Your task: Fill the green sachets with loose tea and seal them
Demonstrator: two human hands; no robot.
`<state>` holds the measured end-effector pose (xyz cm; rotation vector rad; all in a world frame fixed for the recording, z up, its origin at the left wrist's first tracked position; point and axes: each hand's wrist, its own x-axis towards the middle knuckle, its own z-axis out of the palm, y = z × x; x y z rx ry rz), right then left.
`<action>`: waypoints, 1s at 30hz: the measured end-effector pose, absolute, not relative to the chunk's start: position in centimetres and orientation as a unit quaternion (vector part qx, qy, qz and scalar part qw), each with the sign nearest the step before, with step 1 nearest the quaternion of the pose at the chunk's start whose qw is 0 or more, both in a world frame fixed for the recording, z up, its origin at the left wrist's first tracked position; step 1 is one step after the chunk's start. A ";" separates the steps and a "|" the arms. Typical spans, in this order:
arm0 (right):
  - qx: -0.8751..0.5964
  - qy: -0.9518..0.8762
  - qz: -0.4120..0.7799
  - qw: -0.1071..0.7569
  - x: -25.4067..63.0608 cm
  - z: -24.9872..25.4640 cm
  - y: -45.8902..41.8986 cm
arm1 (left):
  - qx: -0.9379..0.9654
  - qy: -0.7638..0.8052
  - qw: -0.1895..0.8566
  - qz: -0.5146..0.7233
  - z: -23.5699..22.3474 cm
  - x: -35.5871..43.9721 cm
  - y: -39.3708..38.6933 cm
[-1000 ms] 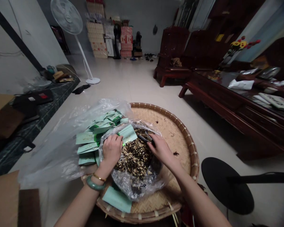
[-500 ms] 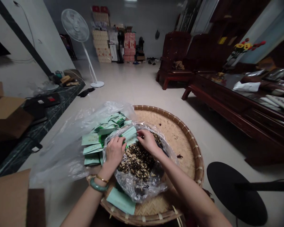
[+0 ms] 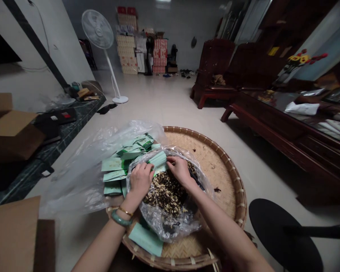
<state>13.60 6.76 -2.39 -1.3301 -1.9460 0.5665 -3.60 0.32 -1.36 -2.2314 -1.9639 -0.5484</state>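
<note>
the green packet (image 3: 159, 158) is pale and flat-sided, with lengthwise creases and a brighter green patch by its lower left end; any print on it is too blurred to read. it is held tilted over the left-centre of the woven tray (image 3: 209, 162). the left hand (image 3: 141, 180) has its fingers clamped on the packet's left end, and the right hand (image 3: 179, 170) has thumb and forefinger pinched together at its right edge. a second ago the right hand was on the dark tool (image 3: 197, 182), which now lies beside it, partly hidden. towards the tray's left side, the clear bag (image 3: 170, 230) sits open, holding a dried mix (image 3: 167, 190) of dark and pale yellow bits. over the tray's left rim, the big plastic bag (image 3: 79, 185) lies spread around a heap of green packets (image 3: 113, 164). a loose packet (image 3: 146, 240) rests by the tray's near left rim.
</note>
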 end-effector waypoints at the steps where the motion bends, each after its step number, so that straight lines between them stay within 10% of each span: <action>1: -0.513 -0.751 0.220 0.353 13.6 -2.4 6.7 | -0.736 -0.650 0.059 -0.181 -1.4 -3.6 0.3; 30: -0.384 -0.727 0.291 0.490 13.5 0.3 4.3 | -0.729 -0.599 0.041 -0.329 -0.1 -3.7 0.0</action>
